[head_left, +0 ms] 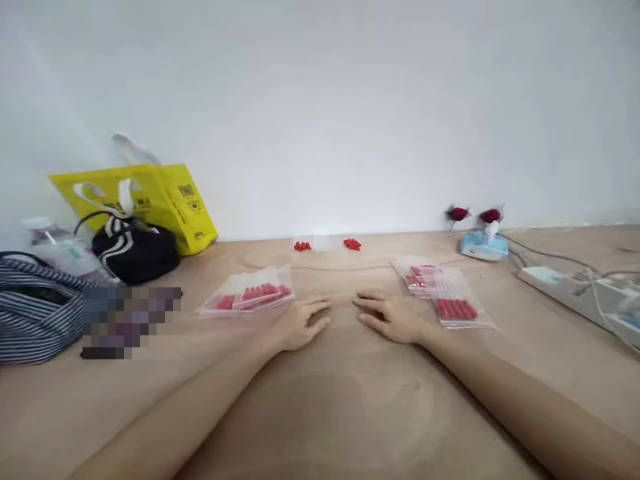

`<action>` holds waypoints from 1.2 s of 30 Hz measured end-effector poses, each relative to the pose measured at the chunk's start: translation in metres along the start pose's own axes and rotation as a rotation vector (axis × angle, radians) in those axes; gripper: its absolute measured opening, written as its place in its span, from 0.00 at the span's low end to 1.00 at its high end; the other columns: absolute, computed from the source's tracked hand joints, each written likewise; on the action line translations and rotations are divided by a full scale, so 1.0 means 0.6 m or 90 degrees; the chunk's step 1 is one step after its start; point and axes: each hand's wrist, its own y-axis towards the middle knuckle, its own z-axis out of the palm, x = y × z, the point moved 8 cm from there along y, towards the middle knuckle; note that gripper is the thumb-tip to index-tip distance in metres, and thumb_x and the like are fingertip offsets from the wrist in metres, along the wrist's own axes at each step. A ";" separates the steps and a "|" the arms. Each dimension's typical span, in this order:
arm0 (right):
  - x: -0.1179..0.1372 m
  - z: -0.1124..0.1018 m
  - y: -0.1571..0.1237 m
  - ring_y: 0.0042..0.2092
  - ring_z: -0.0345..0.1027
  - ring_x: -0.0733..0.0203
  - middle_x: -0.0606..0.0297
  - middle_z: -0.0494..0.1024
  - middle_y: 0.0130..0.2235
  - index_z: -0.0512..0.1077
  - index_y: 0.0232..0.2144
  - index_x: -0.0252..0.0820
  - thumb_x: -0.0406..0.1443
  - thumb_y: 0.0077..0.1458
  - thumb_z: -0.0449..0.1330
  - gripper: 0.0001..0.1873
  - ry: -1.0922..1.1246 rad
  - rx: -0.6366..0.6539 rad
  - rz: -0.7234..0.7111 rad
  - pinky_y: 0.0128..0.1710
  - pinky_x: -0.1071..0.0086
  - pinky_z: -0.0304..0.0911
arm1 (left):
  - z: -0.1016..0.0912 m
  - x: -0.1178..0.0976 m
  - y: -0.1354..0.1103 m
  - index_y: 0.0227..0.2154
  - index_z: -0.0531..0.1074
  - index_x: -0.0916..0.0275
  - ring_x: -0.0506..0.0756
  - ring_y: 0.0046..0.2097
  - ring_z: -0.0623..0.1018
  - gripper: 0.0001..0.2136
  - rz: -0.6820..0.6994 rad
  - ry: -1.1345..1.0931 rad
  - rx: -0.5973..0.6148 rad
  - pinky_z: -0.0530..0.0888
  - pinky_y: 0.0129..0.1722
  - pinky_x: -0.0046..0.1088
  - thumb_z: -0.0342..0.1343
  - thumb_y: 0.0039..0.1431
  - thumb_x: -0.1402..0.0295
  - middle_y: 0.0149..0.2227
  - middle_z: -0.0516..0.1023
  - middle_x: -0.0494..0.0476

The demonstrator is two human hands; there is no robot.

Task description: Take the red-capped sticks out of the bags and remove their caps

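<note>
On the table (320, 413), two hands (300, 325) (396, 320) lie spread between two bag piles (250, 292) (445, 292).

The upper frame is occupied by a pale wall (320, 120); the lower, by a wood-grained tabletop (325, 413).

Our left hand (303, 325) and right hand (393, 319) rest apart on the wooden table (320, 400). We see clear bags (250, 291) of red pieces (260, 291) near the left one and more bags (445, 290) just beside the right one, with two red clusters (353, 245) near the wall (325, 133). A yellow bag (165, 193) stands at left, a blue tissue pack (483, 247) at right.
</note>
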 end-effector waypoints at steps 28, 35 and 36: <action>-0.007 0.006 0.001 0.54 0.57 0.55 0.55 0.65 0.53 0.64 0.51 0.42 0.43 0.55 0.49 0.22 0.021 -0.074 -0.034 0.53 0.57 0.53 | -0.062 0.018 0.027 0.41 0.72 0.67 0.54 0.45 0.74 0.16 0.045 0.031 -0.299 0.70 0.47 0.32 0.42 0.60 0.67 0.43 0.75 0.61; -0.008 -0.011 -0.006 0.52 0.58 0.54 0.54 0.63 0.53 0.50 0.56 0.41 0.44 0.50 0.56 0.34 0.077 -0.151 -0.019 0.50 0.58 0.58 | 0.007 -0.069 0.059 0.45 0.68 0.67 0.55 0.49 0.71 0.14 0.148 -0.009 -0.173 0.68 0.50 0.33 0.46 0.58 0.67 0.46 0.73 0.62; -0.004 -0.013 -0.007 0.52 0.59 0.54 0.56 0.63 0.53 0.52 0.56 0.43 0.44 0.50 0.56 0.33 0.069 -0.150 -0.035 0.50 0.59 0.58 | 0.003 -0.068 0.056 0.46 0.67 0.67 0.56 0.50 0.70 0.15 0.139 -0.012 -0.182 0.68 0.50 0.34 0.49 0.56 0.66 0.46 0.72 0.62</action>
